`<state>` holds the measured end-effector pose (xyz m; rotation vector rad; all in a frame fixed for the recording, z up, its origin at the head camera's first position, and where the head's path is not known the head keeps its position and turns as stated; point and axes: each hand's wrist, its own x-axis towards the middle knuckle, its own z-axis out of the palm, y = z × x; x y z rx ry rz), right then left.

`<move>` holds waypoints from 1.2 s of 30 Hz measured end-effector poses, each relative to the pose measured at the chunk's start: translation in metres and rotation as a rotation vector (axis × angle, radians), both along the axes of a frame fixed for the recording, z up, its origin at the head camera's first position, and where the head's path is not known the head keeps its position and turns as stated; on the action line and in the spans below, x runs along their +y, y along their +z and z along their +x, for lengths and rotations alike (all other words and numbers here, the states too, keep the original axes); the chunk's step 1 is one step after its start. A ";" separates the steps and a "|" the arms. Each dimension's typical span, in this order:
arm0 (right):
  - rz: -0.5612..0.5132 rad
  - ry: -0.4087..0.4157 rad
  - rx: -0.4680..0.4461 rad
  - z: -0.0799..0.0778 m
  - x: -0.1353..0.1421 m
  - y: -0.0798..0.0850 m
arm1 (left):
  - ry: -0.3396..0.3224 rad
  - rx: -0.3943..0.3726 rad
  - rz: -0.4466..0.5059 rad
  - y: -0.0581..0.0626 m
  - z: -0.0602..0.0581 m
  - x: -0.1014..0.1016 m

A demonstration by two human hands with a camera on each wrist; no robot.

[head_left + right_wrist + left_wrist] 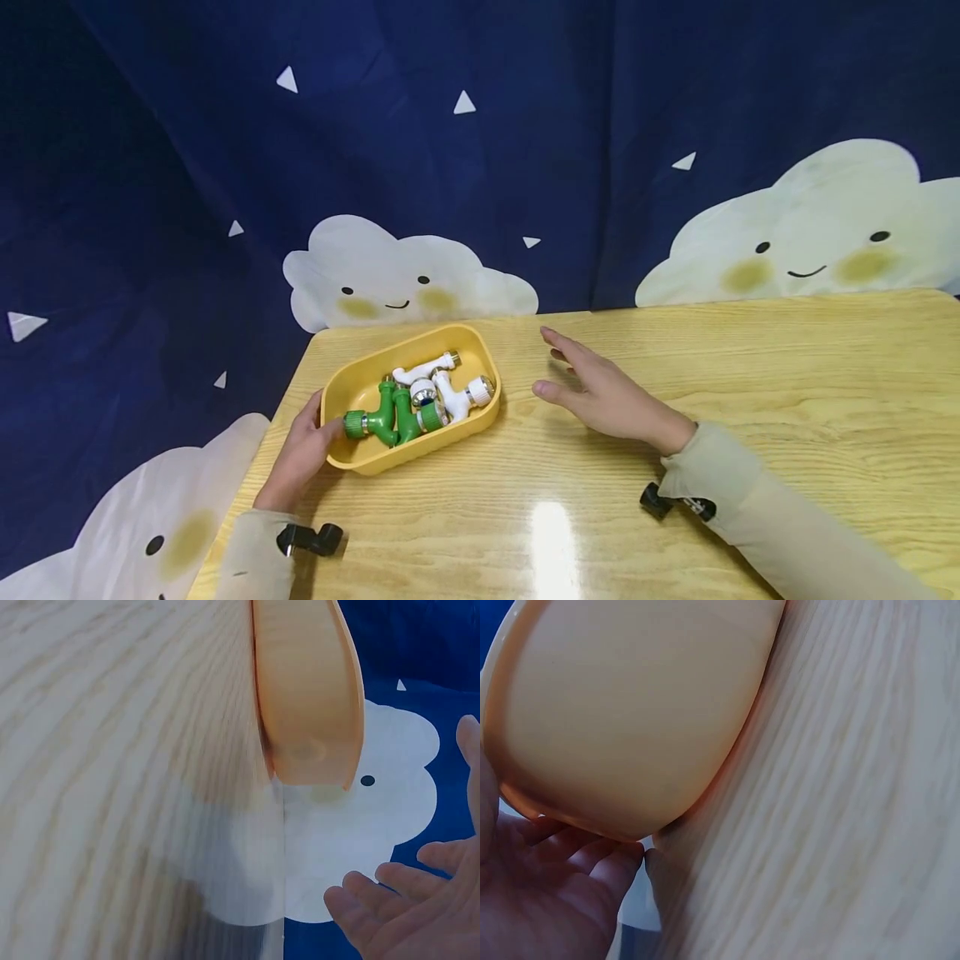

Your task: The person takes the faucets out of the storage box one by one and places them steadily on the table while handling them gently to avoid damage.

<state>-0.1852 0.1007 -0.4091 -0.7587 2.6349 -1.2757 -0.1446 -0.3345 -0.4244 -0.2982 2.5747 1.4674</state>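
Note:
A yellow plastic basin (420, 450) sits on the table at the left, holding several plastic taps. Two green taps (385, 412) lie in its left half, and a white tap (459, 396) is among the white ones on the right. My left hand (298, 446) grips the basin's left end, thumb over the rim and fingers along the outer wall. From the left wrist, the fingertips (634, 851) show against the basin's lower edge. To the right of the basin, apart from it, my right hand (611, 398) hovers with fingers extended and holds nothing.
The wooden table (810, 392) stretches far to the right, with its left edge close beside my left hand. Behind it hangs a dark blue curtain (480, 167) printed with clouds and white triangles. Each sleeve carries a black wrist camera (311, 539).

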 end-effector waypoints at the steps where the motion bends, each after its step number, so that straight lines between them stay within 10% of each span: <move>1: -0.004 0.002 0.000 0.001 -0.001 0.000 | -0.002 0.007 0.005 0.000 0.000 0.001; 36: -0.064 0.050 -0.121 0.008 -0.025 -0.013 | -0.112 0.077 0.082 -0.006 -0.013 0.043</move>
